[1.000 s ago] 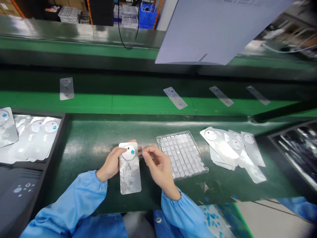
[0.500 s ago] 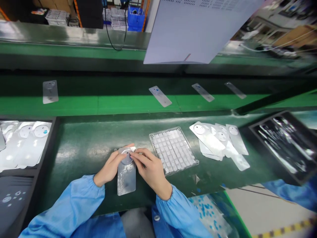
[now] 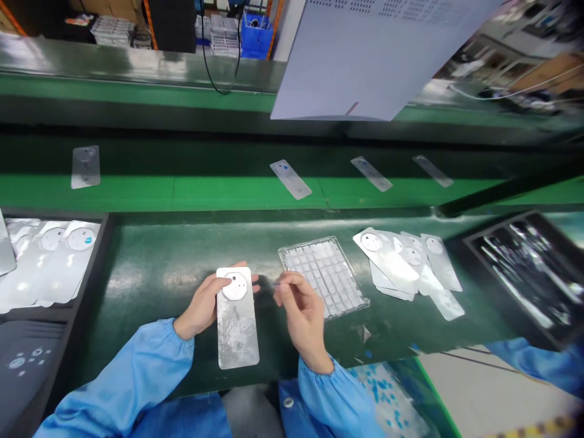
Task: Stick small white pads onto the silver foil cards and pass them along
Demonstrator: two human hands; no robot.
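Left hand [image 3: 199, 309] gripping silver plate [image 3: 238, 340], near centre; right hand [image 3: 305, 319] pinching small blurred piece [image 3: 275, 283].
Gap is separating plate's right edge from right hand, which is overlapping clear tray's [image 3: 362, 303] left edge.

White glare is pooling on the glossy dark-green worktop [image 3: 182, 246] and mottling the thin silver rectangular plate [image 3: 238, 337] — shadow is darkening the far half of the flat green belt [image 3: 228, 194] — while the lower-right yellow-and-black striped band [image 3: 538, 429] is blurring.
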